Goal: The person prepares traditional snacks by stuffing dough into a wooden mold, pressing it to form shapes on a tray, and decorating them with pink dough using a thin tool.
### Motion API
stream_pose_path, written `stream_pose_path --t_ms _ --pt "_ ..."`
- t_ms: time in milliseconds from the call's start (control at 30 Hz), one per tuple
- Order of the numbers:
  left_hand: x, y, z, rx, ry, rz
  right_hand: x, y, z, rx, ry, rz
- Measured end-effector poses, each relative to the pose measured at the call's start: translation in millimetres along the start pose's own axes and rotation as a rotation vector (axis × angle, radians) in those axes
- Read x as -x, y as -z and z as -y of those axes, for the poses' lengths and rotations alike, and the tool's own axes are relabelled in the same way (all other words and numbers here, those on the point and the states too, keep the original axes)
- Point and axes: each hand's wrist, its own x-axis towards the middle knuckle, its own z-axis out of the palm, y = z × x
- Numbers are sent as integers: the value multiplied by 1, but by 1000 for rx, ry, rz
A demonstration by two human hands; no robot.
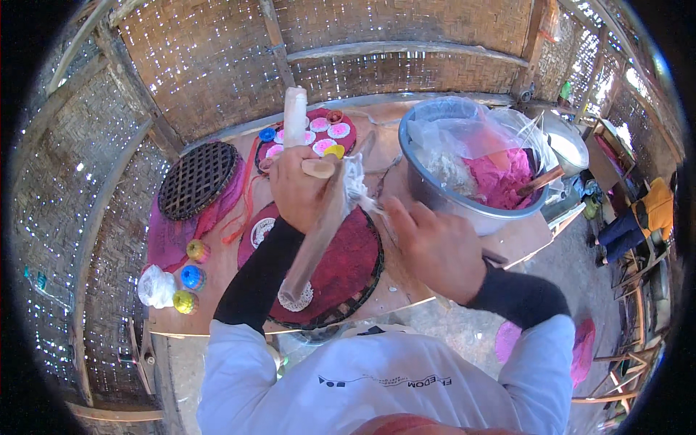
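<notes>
The person wears a white short-sleeved shirt (377,388) at the bottom centre of the frame, with a small dark printed mark and lettering across the chest. Under it are tight black long sleeves: the left sleeve (257,272) runs from the shirt cuff to the wrist, and the right sleeve (518,293) does likewise. Both hands are bare, with no gloves, rings or watch visible.

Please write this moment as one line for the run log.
left hand: grips wooden stick | right hand: pulls white dough off stick | below: round red tray | right: metal bowl, pink dough
</notes>
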Motion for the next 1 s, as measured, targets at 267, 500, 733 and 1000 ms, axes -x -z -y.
stream_pose_path --t_ms 267,500,733,1000 --pt "11 -28 29 277 402 -89 19 -17 -34 -298 -330 -291" --pt "0 -45 4 504 470 -270 36 -52 -7 -541 -405 -251" --pt "-5 -26 10 281 515 62 44 -4 -100 -291 -375 -84" --pt "-26 -1 -4 1307 720 -242 55 -116 -240 85 80 402"
